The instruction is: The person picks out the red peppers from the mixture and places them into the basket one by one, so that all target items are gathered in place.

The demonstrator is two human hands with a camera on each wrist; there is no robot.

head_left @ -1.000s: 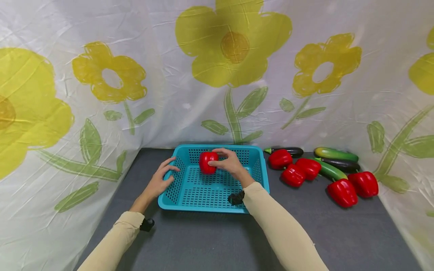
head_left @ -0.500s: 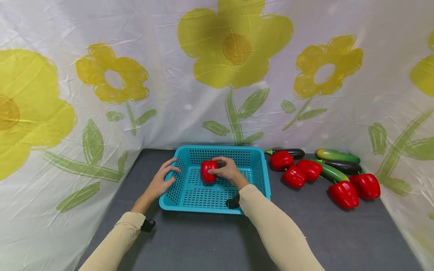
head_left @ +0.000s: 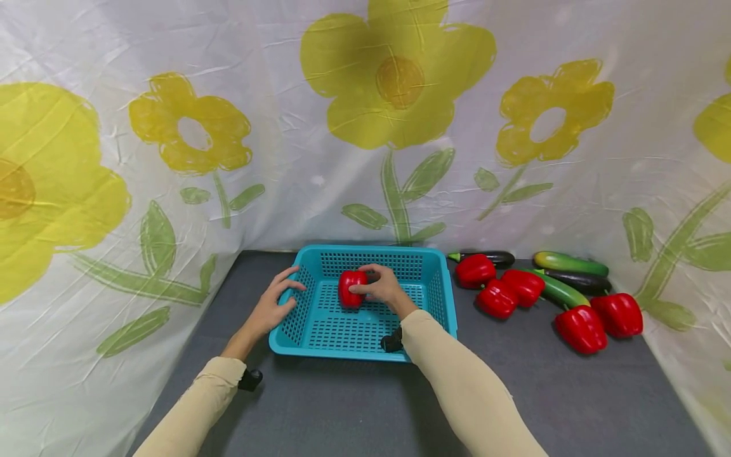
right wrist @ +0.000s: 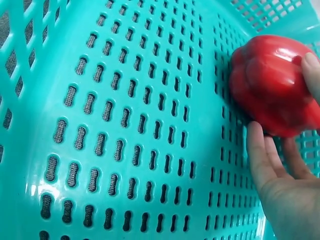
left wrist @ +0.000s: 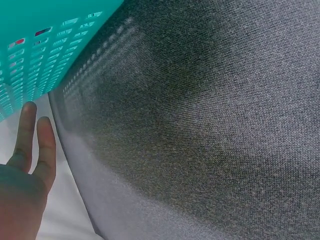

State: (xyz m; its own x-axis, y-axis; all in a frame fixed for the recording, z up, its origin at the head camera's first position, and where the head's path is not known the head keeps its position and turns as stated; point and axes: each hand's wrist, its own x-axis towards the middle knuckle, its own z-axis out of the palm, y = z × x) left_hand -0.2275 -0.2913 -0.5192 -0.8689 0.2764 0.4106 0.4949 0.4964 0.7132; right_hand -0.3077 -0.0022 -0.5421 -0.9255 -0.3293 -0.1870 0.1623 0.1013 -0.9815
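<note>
Inside the turquoise plastic basket (head_left: 342,353), my right hand (head_left: 384,285) holds a red bell pepper (head_left: 351,289) between thumb and fingers. The right wrist view shows the pepper (right wrist: 272,82) low over the slotted floor, with the thumb on one side and fingertips (right wrist: 255,134) at its underside. My left hand (head_left: 271,308) is at the basket's left rim, fingers spread and nearly straight. In the left wrist view, two extended fingers (left wrist: 46,145) reach toward the outside of the basket wall (left wrist: 50,45); the other fingers are out of sight there.
Right of the basket lie several more red bell peppers (head_left: 497,299), eggplants (head_left: 491,258) and green-yellow zucchini (head_left: 571,262). They sit on a dark grey tabletop (head_left: 354,406). A flower-printed white curtain (head_left: 285,190) hangs behind and at both sides.
My right hand has lowered the bell pepper toward the basket floor, mostly in the first half second. The left hand has stayed at the left rim.
</note>
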